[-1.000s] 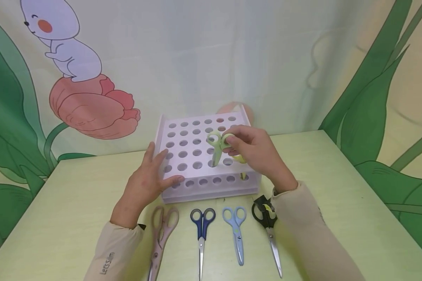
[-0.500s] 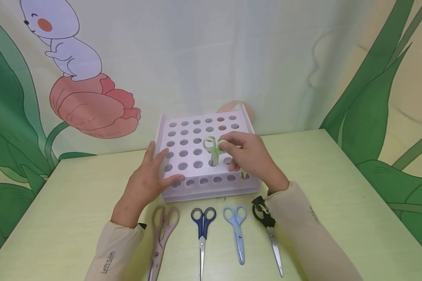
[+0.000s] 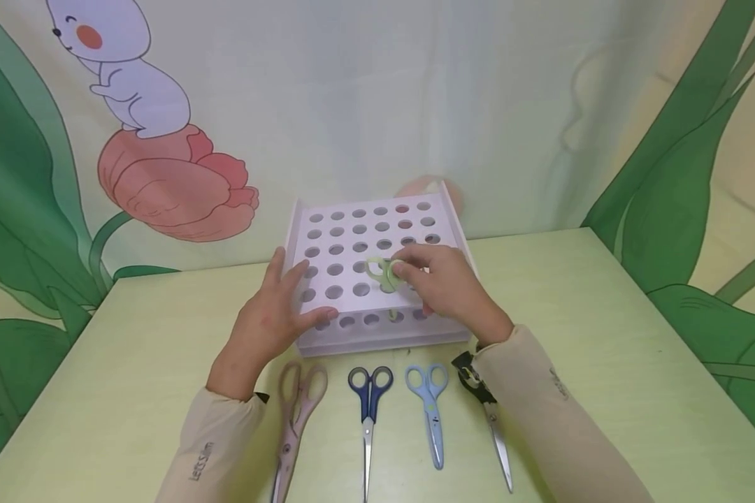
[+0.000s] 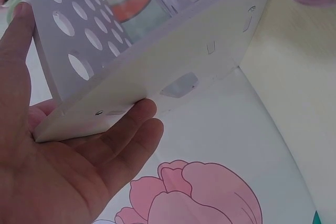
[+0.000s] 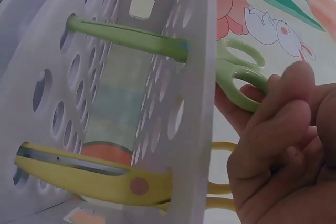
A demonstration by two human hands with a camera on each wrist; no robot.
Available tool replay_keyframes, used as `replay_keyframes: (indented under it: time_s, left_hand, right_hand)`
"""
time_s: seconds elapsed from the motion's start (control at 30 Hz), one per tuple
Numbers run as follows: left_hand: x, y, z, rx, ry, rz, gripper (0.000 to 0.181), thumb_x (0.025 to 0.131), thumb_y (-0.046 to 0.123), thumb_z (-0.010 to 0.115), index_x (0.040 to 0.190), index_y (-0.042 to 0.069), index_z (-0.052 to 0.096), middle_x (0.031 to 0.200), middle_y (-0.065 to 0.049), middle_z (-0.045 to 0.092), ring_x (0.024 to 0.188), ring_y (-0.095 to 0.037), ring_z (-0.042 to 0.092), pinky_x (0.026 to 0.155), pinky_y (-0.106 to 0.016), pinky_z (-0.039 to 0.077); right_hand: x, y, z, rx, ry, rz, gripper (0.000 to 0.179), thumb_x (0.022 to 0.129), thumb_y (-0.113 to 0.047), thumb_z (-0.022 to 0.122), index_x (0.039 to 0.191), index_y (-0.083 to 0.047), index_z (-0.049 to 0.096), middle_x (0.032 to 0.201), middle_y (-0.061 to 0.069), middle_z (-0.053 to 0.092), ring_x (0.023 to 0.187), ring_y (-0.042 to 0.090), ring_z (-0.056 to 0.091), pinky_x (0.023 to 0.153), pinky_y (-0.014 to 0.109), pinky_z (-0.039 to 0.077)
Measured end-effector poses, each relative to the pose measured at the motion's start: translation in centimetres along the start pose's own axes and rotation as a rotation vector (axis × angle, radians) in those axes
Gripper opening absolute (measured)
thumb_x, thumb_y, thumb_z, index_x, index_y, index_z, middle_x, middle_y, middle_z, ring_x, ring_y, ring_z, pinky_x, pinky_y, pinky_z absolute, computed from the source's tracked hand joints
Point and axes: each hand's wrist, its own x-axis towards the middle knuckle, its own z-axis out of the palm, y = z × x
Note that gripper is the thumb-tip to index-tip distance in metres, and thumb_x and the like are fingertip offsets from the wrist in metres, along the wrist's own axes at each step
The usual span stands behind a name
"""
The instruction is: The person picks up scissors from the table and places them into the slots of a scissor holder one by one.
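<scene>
A white two-tier rack (image 3: 409, 302) with rows of round holes stands at the table's back. My left hand (image 3: 267, 307) holds its left edge, thumb along the front of the top plate and fingers on the outer side wall (image 4: 173, 66). With my right hand (image 3: 443, 279) I pinch one handle loop of green scissors (image 3: 377, 269). In the right wrist view the green blades (image 5: 126, 38) pass through a top-plate hole, their tip at a hole in the lower plate. Yellow scissors (image 5: 94, 174) stand through both plates beside them, loops partly behind my hand.
In front of the rack lie pink scissors (image 3: 292, 426), dark blue scissors (image 3: 366, 412), light blue scissors (image 3: 430, 416) and black-handled scissors (image 3: 493, 426), the last partly covered by the right sleeve (image 3: 535, 384). A printed curtain (image 3: 509, 105) hangs right behind the rack.
My right hand has lowered the green scissors, their blades sinking into a front-row hole until the tip shows beneath the top plate. My left hand stays on the rack.
</scene>
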Motion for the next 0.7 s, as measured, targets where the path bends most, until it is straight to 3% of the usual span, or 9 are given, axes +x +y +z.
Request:
replay_keyframes:
  time_s: [0.33,0.53,0.6,0.7]
  left_hand:
    - [0.2,0.2,-0.1,0.005,0.004,0.011,0.092,0.084,0.051,0.079,0.156,0.01,0.037,0.167,-0.02,0.003,0.129,-0.045,0.047,0.096,-0.058,0.045]
    - [0.1,0.1,-0.1,0.007,0.001,0.003,0.094,0.084,0.051,0.079,0.156,0.009,0.036,0.167,-0.02,0.003,0.13,-0.045,0.046,0.096,-0.057,0.045]
    - [0.0,0.1,-0.1,0.007,-0.002,-0.002,0.094,0.084,0.051,0.079,0.156,0.009,0.036,0.167,-0.019,0.002,0.13,-0.044,0.046,0.096,-0.057,0.045]
    - [0.0,0.2,-0.1,0.005,-0.007,-0.008,0.094,0.084,0.051,0.079,0.157,0.009,0.035,0.167,-0.019,0.002,0.13,-0.044,0.047,0.096,-0.057,0.045]
  right_hand:
    - [0.0,-0.1,0.2,-0.067,-0.03,0.011,0.021,0.101,-0.02,0.065,0.117,-0.01,0.073,0.109,0.013,0.07,0.041,0.018,0.059,0.054,0.033,0.049]
    - [-0.3,-0.4,0.2,-0.079,-0.005,0.003,0.025,0.1,-0.02,0.065,0.122,-0.009,0.07,0.107,0.01,0.071,0.045,0.016,0.062,0.071,0.037,0.049]
    - [-0.5,-0.7,0.0,-0.07,0.016,-0.005,0.027,0.1,-0.019,0.065,0.124,-0.009,0.07,0.111,0.008,0.071,0.049,0.017,0.063,0.068,0.037,0.049]
    - [-1.2,-1.1,-0.6,-0.025,0.053,-0.033,0.028,0.099,-0.018,0.064,0.126,-0.009,0.069,0.103,0.009,0.073,0.055,0.02,0.064,0.056,0.035,0.048]
